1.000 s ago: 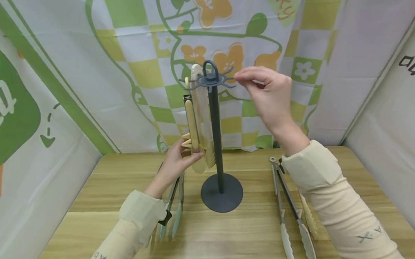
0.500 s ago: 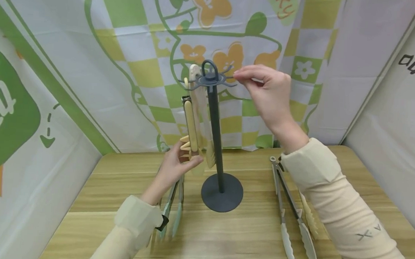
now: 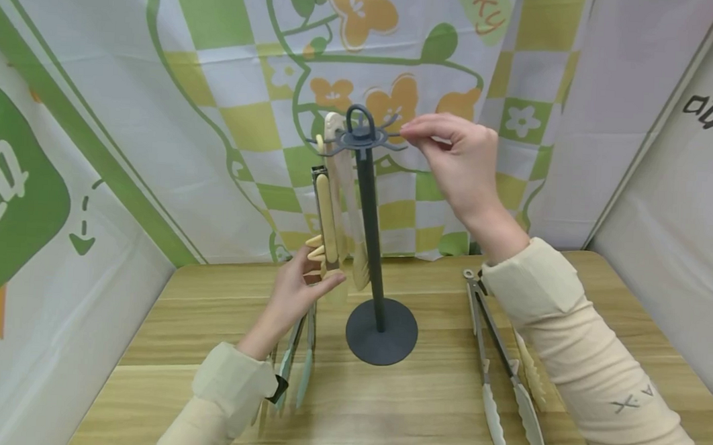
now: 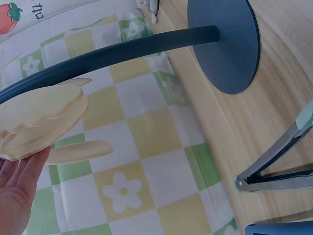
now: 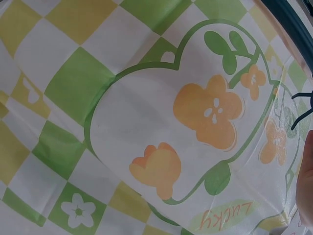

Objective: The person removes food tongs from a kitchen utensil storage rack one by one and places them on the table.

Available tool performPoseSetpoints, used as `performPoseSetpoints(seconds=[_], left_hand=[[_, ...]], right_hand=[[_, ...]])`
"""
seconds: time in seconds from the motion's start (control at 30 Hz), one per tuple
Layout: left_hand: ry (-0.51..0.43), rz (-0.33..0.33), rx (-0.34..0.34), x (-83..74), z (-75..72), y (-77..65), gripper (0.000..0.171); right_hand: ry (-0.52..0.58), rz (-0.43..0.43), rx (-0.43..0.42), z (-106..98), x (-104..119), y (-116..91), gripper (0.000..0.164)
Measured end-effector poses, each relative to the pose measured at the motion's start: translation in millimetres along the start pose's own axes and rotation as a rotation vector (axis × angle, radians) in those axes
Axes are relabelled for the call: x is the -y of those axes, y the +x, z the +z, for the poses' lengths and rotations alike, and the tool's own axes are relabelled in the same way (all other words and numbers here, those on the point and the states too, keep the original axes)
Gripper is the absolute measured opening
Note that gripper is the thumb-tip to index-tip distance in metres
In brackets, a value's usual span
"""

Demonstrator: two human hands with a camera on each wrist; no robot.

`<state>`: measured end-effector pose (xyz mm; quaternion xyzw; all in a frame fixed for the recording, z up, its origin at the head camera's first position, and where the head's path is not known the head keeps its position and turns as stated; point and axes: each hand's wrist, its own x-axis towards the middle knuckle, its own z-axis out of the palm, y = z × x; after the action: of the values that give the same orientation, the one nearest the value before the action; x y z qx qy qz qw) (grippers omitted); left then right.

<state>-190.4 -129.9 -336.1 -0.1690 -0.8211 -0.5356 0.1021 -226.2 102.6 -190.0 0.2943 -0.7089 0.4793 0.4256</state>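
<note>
A dark utensil stand with a ring of hooks on top rises from a round base. Yellow-handled tongs hang upright from a hook on its left side. My left hand holds their lower end between thumb and fingers. In the left wrist view, that hand's fingertips lie against pale yellow scalloped tong heads. Behind hangs a pale cream utensil, largely covered by the tongs. At the stand's top right, my right hand pinches the end of a hook with thumb and forefinger.
Teal-tipped tongs lie on the wooden table beneath the left forearm. Right of the stand are white-tipped tongs and a yellow scalloped utensil, partly behind the right sleeve. A printed cloth hangs close behind the stand.
My left hand has shifted slightly left and down, and the lower end of the tongs has swung a little left with it. The right hand stays at the hook.
</note>
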Motion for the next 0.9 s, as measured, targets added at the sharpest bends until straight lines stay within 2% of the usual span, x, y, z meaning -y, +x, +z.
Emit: performPoseSetpoints(seconds=[0.37,0.6,0.9], left_hand=[[0.000,0.042,-0.036,1.4,1.2,3.2,0.056],[-0.009,0.073,-0.045,-0.3,0.5,4.1,0.055],[0.019,0.061,-0.073,0.3,-1.9,3.5,0.052]], right_hand=[[-0.003,-0.001,0.001,-0.4,0.5,-0.1,0.005],[0.013,0.029,0.008,-0.4,0.2,-1.0,0.006],[0.013,-0.006,0.001,0.0,-0.4,-0.4,0.005]])
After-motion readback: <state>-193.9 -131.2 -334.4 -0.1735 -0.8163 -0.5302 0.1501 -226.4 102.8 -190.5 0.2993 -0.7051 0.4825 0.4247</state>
